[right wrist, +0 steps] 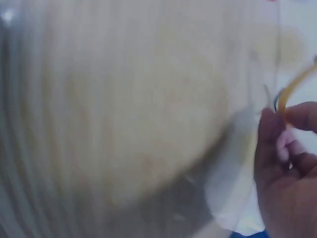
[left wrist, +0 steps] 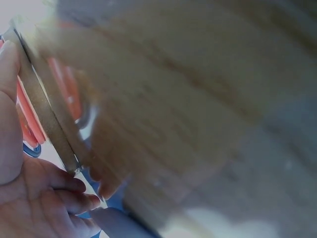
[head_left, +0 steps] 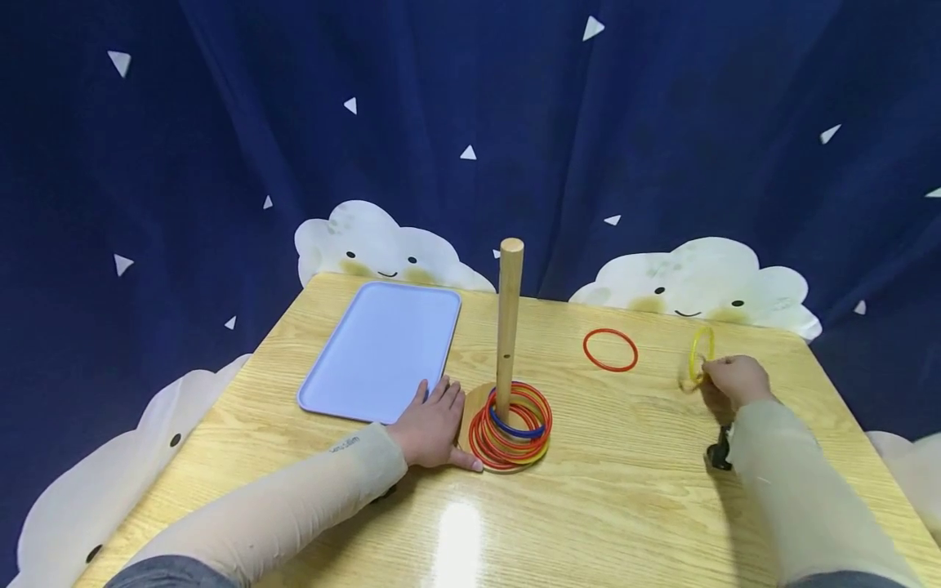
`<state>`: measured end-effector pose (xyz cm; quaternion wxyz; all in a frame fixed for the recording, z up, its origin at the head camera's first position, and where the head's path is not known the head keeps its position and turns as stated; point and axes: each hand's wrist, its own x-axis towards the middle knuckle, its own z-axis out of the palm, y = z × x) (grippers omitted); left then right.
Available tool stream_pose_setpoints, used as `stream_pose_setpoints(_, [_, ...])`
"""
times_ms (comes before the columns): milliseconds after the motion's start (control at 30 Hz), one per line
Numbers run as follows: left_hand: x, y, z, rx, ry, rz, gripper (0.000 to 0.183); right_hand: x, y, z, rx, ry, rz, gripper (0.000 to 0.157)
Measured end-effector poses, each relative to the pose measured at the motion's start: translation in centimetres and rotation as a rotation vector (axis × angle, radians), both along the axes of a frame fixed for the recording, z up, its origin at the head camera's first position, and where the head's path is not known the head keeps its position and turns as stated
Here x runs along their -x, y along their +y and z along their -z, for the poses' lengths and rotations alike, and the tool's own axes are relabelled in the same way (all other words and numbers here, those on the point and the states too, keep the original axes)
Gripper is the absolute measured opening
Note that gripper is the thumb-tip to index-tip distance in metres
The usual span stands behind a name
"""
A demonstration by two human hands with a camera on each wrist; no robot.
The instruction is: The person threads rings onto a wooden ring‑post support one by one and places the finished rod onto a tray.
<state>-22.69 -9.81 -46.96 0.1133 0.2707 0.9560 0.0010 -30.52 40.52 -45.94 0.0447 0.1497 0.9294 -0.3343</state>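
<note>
My right hand [head_left: 738, 381] pinches a thin yellow ring [head_left: 693, 359] between thumb and fingers at the table's right side. The ring stands on edge there; the right wrist view shows part of its band [right wrist: 297, 81] at the fingertips. My left hand [head_left: 434, 425] lies with its fingers extended beside the round wooden base [head_left: 473, 406], its thumb at the base's front edge. From that base rises an upright wooden post [head_left: 508, 318]. Several red rings [head_left: 485, 447], a blue ring [head_left: 519, 434] and some yellow lie loosely stacked around the post's foot.
A single red ring [head_left: 613, 370] lies flat on the wooden table [head_left: 610, 506], between post and right hand. On the left sits a light blue tray [head_left: 382, 351], close to the left fingertips. A dark blue curtain [head_left: 441, 73] with clouds hangs behind the table.
</note>
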Motion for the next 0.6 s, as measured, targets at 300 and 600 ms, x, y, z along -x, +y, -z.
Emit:
stream_pose_setpoints(300, [0.0,-0.2,0.0,0.008,-0.002,0.001,0.117,0.5,-3.2,-6.4,0.344,0.303,-0.083,0.026])
stream_pose_setpoints(600, [0.1,-0.1,0.3,0.001,0.0,0.006,0.117,-1.2,-8.6,-15.8,0.563,0.396,-0.213,0.015])
